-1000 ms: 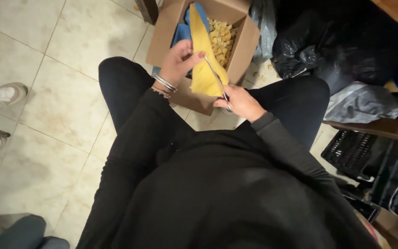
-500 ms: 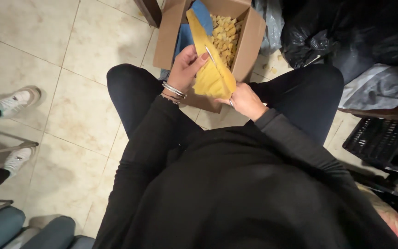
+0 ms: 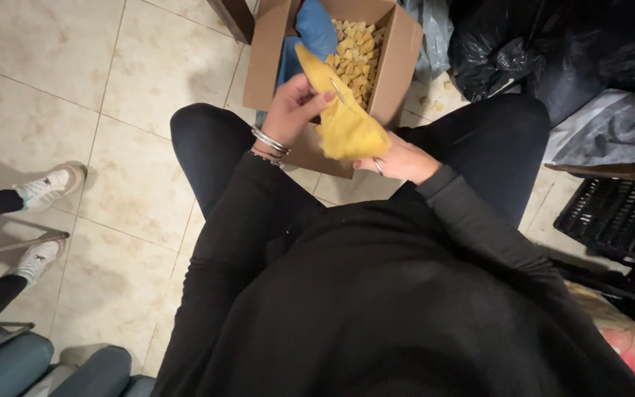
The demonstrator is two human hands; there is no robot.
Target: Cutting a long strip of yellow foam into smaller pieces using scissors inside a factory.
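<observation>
I sit in black clothes over an open cardboard box (image 3: 262, 66) on the tiled floor. My left hand (image 3: 294, 110), with bangles at the wrist, pinches the upper edge of a yellow sheet of soft material (image 3: 347, 129). My right hand (image 3: 402, 160) is below the sheet, closed on a pair of scissors (image 3: 339, 90) whose thin blade runs up across the yellow sheet. Inside the box lie several small yellow cut pieces (image 3: 358, 51) and a blue piece of material (image 3: 316, 29). The yellow sheet hides most of the scissors.
Another person's feet in white sneakers (image 3: 49, 187) stand at the left. Black plastic bags (image 3: 523, 44) and a grey bag (image 3: 611, 129) lie at the upper right, with a black crate (image 3: 608, 213) below them. Blue-grey seats (image 3: 53, 367) are at the lower left.
The yellow sheet has bunched up and hangs lower between my hands. The scissors' blade now lies higher on it. The view has shifted, showing more of the floor at the left.
</observation>
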